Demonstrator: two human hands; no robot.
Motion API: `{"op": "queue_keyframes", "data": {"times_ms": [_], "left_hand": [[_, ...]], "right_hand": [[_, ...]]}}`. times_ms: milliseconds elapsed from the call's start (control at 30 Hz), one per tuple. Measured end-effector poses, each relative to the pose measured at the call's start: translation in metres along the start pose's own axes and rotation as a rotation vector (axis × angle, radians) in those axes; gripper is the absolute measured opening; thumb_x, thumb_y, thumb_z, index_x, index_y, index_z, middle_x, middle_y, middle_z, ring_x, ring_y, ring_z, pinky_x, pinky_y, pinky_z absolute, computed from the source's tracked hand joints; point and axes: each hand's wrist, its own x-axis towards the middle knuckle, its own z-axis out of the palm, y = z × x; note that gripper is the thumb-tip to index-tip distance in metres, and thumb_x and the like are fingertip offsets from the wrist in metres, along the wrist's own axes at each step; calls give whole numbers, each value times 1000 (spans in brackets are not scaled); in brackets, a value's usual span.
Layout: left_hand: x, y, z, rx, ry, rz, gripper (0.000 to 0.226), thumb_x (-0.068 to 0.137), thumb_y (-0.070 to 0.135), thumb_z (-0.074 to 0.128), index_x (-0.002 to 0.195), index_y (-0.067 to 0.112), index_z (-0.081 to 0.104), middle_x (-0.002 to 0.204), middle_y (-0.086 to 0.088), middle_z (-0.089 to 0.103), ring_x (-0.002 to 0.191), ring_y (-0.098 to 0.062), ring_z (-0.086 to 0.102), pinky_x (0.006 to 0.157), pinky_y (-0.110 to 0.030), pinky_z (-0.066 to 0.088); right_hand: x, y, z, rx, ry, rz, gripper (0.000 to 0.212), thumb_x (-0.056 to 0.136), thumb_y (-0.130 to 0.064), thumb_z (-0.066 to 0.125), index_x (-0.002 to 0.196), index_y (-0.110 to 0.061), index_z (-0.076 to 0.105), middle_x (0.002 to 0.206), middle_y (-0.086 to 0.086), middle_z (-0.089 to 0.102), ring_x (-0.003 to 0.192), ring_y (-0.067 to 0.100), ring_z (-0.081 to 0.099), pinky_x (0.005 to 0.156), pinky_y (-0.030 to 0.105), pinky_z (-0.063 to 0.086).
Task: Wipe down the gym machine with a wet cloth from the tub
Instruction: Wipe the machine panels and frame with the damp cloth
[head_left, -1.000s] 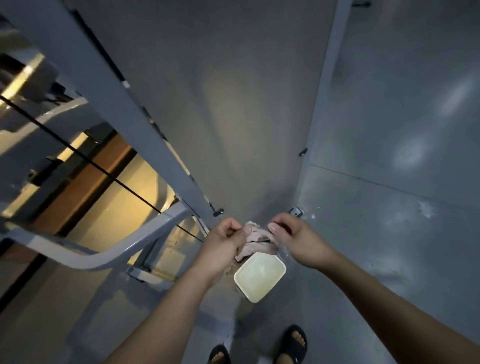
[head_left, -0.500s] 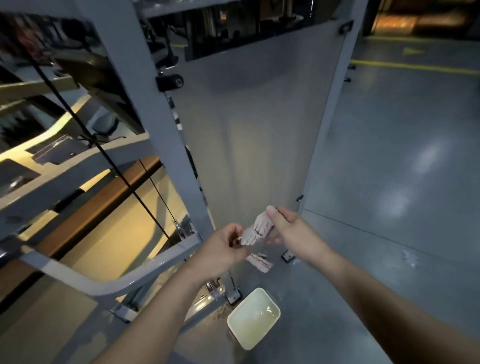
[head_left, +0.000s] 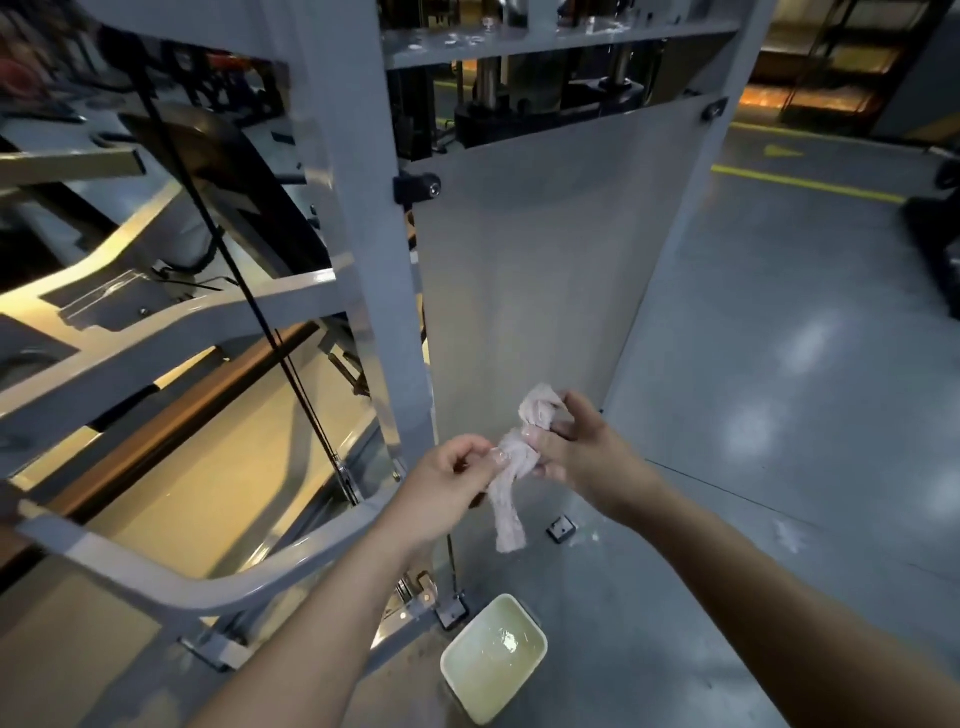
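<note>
As left hand (head_left: 448, 484) and right hand (head_left: 583, 453) clutch it, the cloth (head_left: 508, 512) hangs between them.

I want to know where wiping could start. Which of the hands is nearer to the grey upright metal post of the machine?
Left. The left hand is beside the grey upright metal post, to its right; the right hand is farther right, across the pinkish twisted cloth.

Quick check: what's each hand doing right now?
Left hand: pinches the cloth.
Right hand: grips the cloth's bunched upper end.
</note>
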Motion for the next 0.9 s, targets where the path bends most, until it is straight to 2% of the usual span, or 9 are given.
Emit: {"op": "queue_keyframes", "data": {"times_ms": [133, 200, 300, 400, 533, 667, 767, 833, 900], "left_hand": [[6, 12, 13, -232, 134, -23, 19, 104, 19, 58, 97, 8, 72, 95, -19, 73, 87, -25, 65, 95, -47, 54], [8, 19, 27, -250, 203, -45, 24, 106, 23, 55, 92, 13, 72, 93, -20, 73, 84, -26, 62, 90, -48, 53], [11, 30, 48, -111, 327, -35, 26, 107, 31, 50, 91, 19, 67, 74, -11, 68, 69, -21, 57, 69, -38, 46], [15, 44, 57, -170, 394, -48, 23, 106, 34, 50, 100, 17, 66, 74, -6, 69, 69, -24, 63, 69, -37, 49], [13, 51, 67, -190, 357, -49, 30, 94, 36, 67, 97, 7, 68, 79, -16, 71, 72, -30, 65, 75, -48, 56], [19, 54, 73, -400, 410, -91, 21, 104, 16, 58, 106, -3, 65, 101, -21, 76, 90, -29, 74, 81, -37, 61], [22, 64, 75, -588, 448, -87, 16, 108, 11, 47, 104, -1, 57, 83, -15, 74, 76, -28, 71, 74, -33, 61], [21, 71, 77, -534, 407, -117, 19, 108, 16, 49, 101, 1, 58, 78, -11, 74, 73, -26, 69, 76, -35, 59], [20, 72, 77, -377, 304, -163, 31, 106, 33, 55, 107, 4, 66, 93, -7, 79, 90, -26, 73, 84, -34, 58]], "right_hand": [[10, -4, -9, 16, -15, -15, 24, 102, -11, 62, 87, -30, 64, 77, 11, 49, 62, 18, 47, 64, 33, 44], [10, -9, -15, -12, -64, -38, 9, 101, -27, 62, 94, -26, 68, 77, 10, 48, 61, 15, 44, 61, 30, 43], [10, -18, -23, 79, -81, 10, 28, 94, -39, 68, 114, -20, 66, 90, 8, 59, 71, 15, 53, 66, 32, 47], [14, -20, -35, 41, -127, 7, 34, 96, -17, 71, 126, -22, 56, 102, 1, 71, 82, 12, 62, 72, 30, 49], [19, -24, -51, 85, -127, -35, 42, 93, 7, 65, 120, -22, 52, 78, -6, 73, 73, 11, 62, 75, 28, 48], [17, -30, -63, 321, -138, 4, 41, 93, 17, 52, 119, -14, 52, 92, 12, 69, 83, 22, 70, 75, 29, 55], [19, -32, -74, 439, -156, 41, 41, 93, 16, 48, 121, -13, 51, 99, 17, 69, 86, 29, 71, 77, 37, 55], [21, -33, -79, 417, -155, 26, 42, 95, 14, 50, 126, -14, 51, 99, 17, 69, 88, 30, 71, 81, 39, 55], [21, -34, -81, 372, -158, 7, 42, 98, 12, 52, 128, -17, 52, 98, 14, 71, 90, 27, 73, 81, 37, 56]]}}
